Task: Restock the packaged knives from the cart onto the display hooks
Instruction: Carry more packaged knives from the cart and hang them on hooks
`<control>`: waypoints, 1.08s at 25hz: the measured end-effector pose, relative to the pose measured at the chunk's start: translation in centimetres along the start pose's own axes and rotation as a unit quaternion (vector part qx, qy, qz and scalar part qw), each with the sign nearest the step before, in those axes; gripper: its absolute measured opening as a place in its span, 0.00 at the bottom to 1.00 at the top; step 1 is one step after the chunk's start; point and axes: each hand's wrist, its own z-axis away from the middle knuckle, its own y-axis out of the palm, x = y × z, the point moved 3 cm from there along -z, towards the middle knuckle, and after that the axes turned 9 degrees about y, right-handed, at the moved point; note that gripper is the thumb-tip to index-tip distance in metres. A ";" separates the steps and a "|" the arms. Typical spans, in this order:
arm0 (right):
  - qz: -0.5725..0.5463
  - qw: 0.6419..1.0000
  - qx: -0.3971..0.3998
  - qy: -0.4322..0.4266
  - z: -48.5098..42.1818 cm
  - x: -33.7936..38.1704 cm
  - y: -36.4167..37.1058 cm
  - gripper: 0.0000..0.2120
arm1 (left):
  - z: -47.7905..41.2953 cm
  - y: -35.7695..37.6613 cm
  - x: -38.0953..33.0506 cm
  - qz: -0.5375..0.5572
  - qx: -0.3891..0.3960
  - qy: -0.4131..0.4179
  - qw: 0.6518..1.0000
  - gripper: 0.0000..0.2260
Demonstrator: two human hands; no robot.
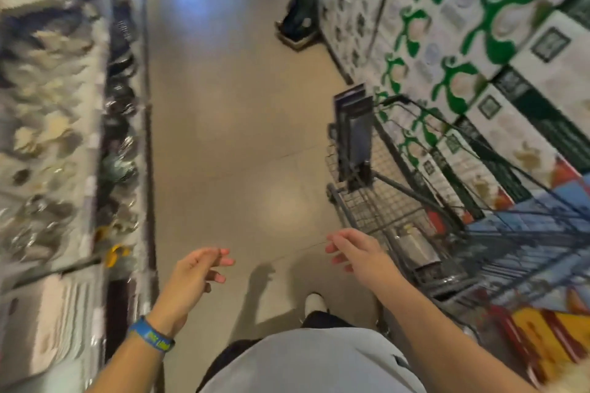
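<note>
A grey wire shopping cart [367, 217] stands on the right of the aisle. Dark packaged knives [352, 134] stand upright in its far end. My left hand [194, 277], with a blue wristband, hovers over the floor with loosely curled fingers and holds nothing. My right hand [354, 252] hangs just left of the cart's near end, fingers relaxed, empty. The display shelving [57, 112] on the left is blurred, so its hooks cannot be made out.
Beige floor [236, 137] runs down the aisle between the two shelf rows. Boxed goods with green print [463, 51] fill the right shelving behind the cart. A dark object on a low box [300, 13] sits farther down on the right.
</note>
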 end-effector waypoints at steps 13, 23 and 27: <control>-0.043 0.926 -0.349 0.139 -1.8 -7.1 -14.3 0.06 | -15.8 23.0 -11.8 -0.201 0.365 0.067 0.907 0.13; 0.217 0.797 -0.305 0.473 -7.8 -10.2 -16.7 0.23 | -25.5 34.4 -18.3 -0.312 0.533 0.107 0.779 0.11; 0.268 0.786 -0.316 0.459 -8.6 -9.9 -16.4 0.15 | -25.8 37.9 -19.1 -0.352 0.567 0.096 0.738 0.11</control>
